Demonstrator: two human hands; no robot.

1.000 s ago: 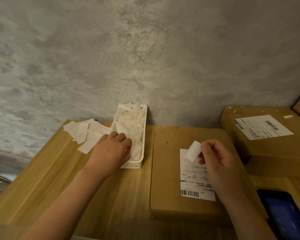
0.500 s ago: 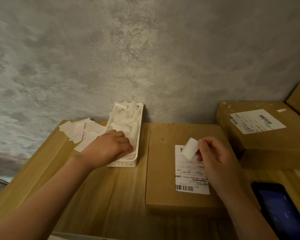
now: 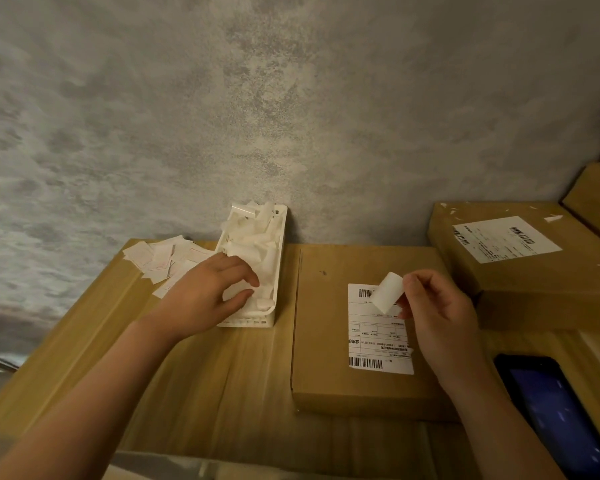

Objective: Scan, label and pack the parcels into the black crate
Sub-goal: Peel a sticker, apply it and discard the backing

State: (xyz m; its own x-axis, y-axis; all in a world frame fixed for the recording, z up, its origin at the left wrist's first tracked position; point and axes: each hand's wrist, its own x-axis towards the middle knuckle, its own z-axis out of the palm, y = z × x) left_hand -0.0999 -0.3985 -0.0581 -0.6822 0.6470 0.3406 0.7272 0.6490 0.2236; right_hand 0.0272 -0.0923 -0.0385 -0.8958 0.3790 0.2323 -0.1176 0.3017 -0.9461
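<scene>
**Curled label slip held over the parcel**

While the right hand (image 3: 440,323) pinches a small curled white paper slip (image 3: 388,292) between thumb and fingertips, its grip is closed on the slip's right edge and the slip hangs just above the flat brown cardboard parcel (image 3: 326,341). Directly beneath that grip lies the parcel's white printed shipping label (image 3: 378,344), with barcodes at its top and bottom. To the right of the grip, a second brown cardboard parcel (image 3: 520,285) with its own white label (image 3: 503,239) sits higher, against the grey mottled wall (image 3: 291,116). Near the wrist, on the right, lies a black phone with a dim blue screen (image 3: 551,414).

Left of the grip, the left hand (image 3: 208,296) reaches into a white slotted plastic basket (image 3: 278,271) full of crumpled white backing papers (image 3: 253,244); its fingers are loosely curved, thumb and forefinger touching the papers, with the grip part open. Beyond that hand, loose white slips (image 3: 160,254) lie scattered on the light wooden surface (image 3: 222,386).
</scene>
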